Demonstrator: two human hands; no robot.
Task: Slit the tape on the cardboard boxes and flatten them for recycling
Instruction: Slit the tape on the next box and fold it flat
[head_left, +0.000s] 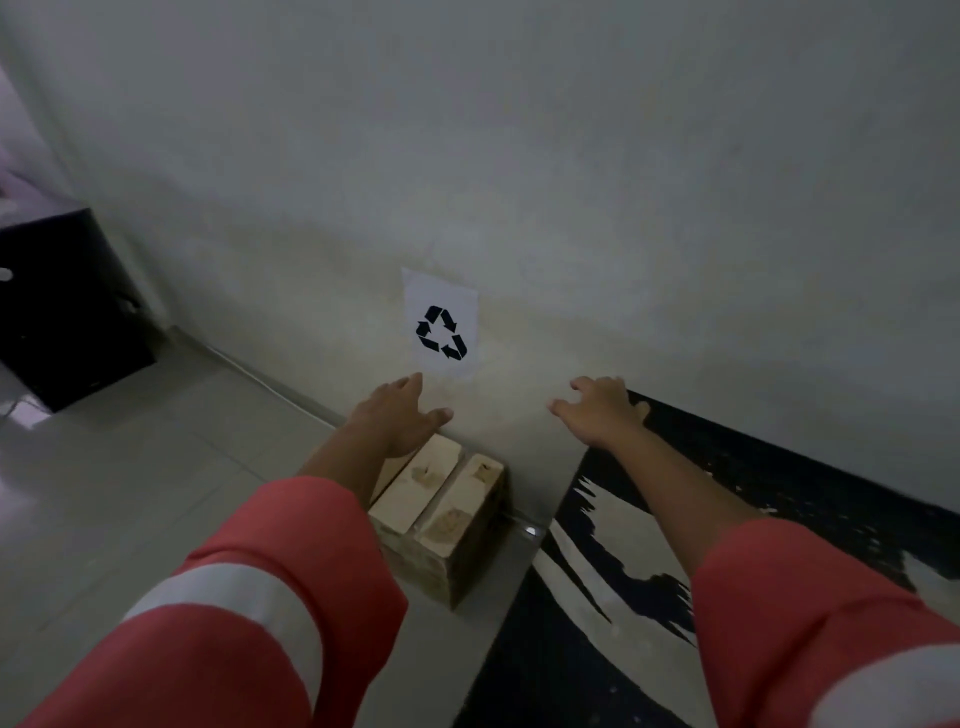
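Observation:
A pale cardboard pile (441, 519) sits on the floor against the wall, and its near side shows layered edges. Two flaps lie side by side on top, with torn tape patches. My left hand (400, 415) reaches over the pile's far end with its fingers straight, holding nothing. I cannot tell whether it touches the cardboard. My right hand (602, 410) is stretched out to the right of the pile, close to the wall. Its fingers are spread and loosely bent, holding nothing. No cutting tool is in view.
A white paper sign with a black recycling symbol (441, 327) is stuck low on the wall above the pile. A black and white patterned rug (623, 597) lies at the right. A black cabinet (67, 312) stands at the far left on the light tiled floor (156, 467).

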